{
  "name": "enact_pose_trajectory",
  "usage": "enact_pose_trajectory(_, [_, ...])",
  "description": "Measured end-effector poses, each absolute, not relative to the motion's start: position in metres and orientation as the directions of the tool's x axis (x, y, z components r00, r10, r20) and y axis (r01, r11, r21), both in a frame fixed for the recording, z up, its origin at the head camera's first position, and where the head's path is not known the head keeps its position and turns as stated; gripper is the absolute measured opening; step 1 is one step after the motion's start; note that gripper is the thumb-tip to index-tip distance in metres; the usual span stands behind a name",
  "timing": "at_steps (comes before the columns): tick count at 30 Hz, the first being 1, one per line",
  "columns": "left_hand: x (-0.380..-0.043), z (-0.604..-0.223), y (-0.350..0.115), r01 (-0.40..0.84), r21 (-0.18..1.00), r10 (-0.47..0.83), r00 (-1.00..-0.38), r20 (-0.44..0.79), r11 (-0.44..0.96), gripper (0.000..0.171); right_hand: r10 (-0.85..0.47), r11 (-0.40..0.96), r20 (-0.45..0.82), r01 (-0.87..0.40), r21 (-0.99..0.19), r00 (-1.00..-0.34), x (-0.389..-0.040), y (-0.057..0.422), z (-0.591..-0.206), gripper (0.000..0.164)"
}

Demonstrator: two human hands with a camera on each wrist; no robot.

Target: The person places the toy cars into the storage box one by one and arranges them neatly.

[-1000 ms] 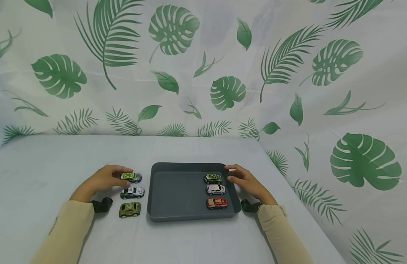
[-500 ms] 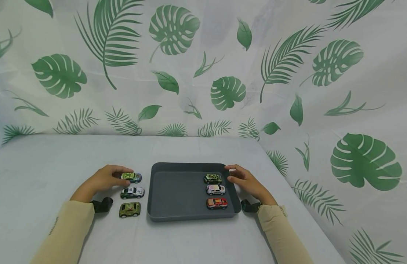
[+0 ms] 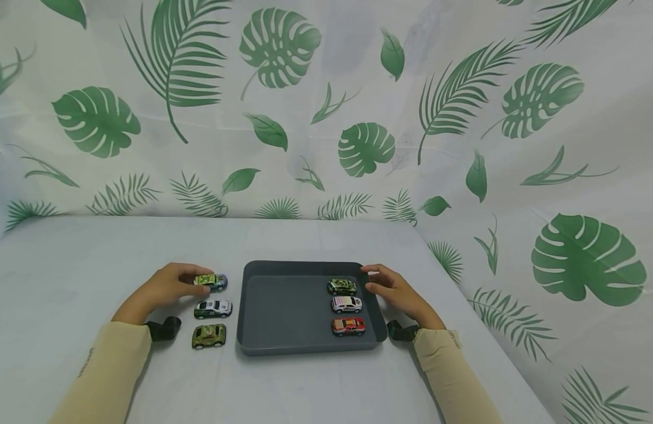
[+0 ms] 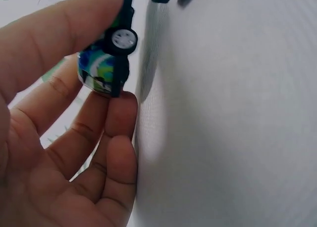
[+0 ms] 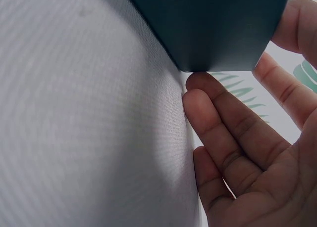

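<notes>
My left hand (image 3: 172,284) pinches a green-and-yellow toy car (image 3: 212,282) between thumb and fingers at the table's left side. In the left wrist view the car (image 4: 101,68) shows its wheel and patterned end, tilted just off the white cloth. Nearest to me in that column lie a white-and-black toy car (image 3: 213,309) and an olive camouflage toy car (image 3: 209,336). My right hand (image 3: 395,290) holds the right rim of the grey tray (image 3: 284,350) near its far corner, thumb and forefinger over the edge, other fingers against the outer wall.
Inside the tray, along its right side, stand a green camouflage toy car (image 3: 341,287), a white toy car (image 3: 347,304) and a red toy car (image 3: 348,326). A white cloth (image 3: 305,388) covers the table. A leaf-printed curtain (image 3: 305,118) rises behind and to the right.
My left hand has lifted the green-and-yellow car slightly from its place on the cloth. My right hand, the tray and the other cars stay where they were.
</notes>
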State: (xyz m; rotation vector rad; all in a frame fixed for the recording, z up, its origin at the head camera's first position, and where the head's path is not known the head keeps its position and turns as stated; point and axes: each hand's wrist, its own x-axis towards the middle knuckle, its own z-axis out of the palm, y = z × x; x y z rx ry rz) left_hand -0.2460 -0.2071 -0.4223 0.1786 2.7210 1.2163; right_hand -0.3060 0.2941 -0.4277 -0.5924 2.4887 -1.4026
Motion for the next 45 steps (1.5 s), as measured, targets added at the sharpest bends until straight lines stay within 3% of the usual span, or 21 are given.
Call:
enact_pose_trajectory(11, [-0.244, -0.417, -0.206, 0.014, 0.762, 0.117, -0.990, -0.081, 0.647, 0.056, -0.448, 0.463, 0.026, -0.256, -0.848, -0.894, -0.307, 0.294, -0.429, 0.044])
enact_pose_trajectory(45, [-0.232, -0.377, -0.183, 0.152, 0.760, 0.166, -0.984, 0.059, 0.632, 0.055, -0.455, 0.470, 0.033, -0.272, -0.840, -0.890, -0.307, 0.293, -0.428, 0.044])
